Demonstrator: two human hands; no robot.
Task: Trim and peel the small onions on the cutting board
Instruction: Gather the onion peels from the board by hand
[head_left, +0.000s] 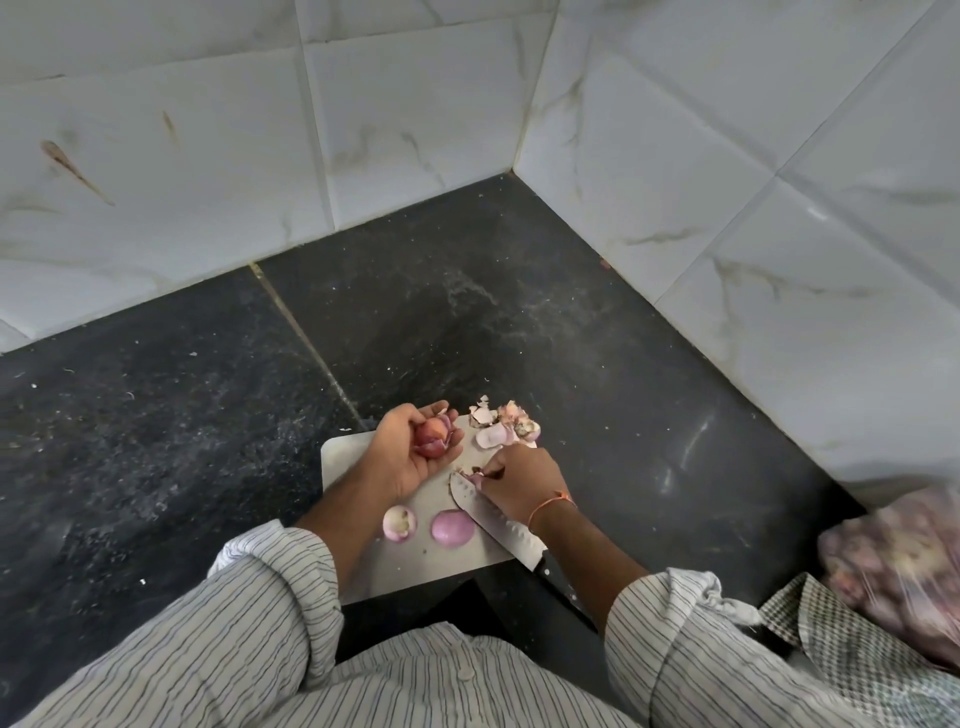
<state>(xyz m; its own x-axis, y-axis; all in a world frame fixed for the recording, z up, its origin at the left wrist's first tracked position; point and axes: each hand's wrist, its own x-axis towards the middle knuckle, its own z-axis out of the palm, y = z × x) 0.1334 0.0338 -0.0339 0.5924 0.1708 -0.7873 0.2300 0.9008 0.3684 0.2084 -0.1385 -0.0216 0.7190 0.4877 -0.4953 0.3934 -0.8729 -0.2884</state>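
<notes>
My left hand (410, 457) is palm up over the far left of the pale cutting board (353, 525) and cradles a small red onion (435, 435) with loose skin curling off it. My right hand (519, 480) is beside it, its fingertips pinching a scrap of purple peel (475, 474) just above the tip of a knife (498, 525). The knife lies flat on the board under that wrist, handle toward me. Two peeled onions lie on the near part of the board: a pale round one (399, 522) and a purple one (453, 528).
A heap of onion skins (504, 427) sits at the board's far right corner. The board lies on a dark stone counter (156, 415) in a corner of white tiled walls (727, 208). A clear plastic bag of onions (898, 566) and a checked cloth (852, 639) are at the right.
</notes>
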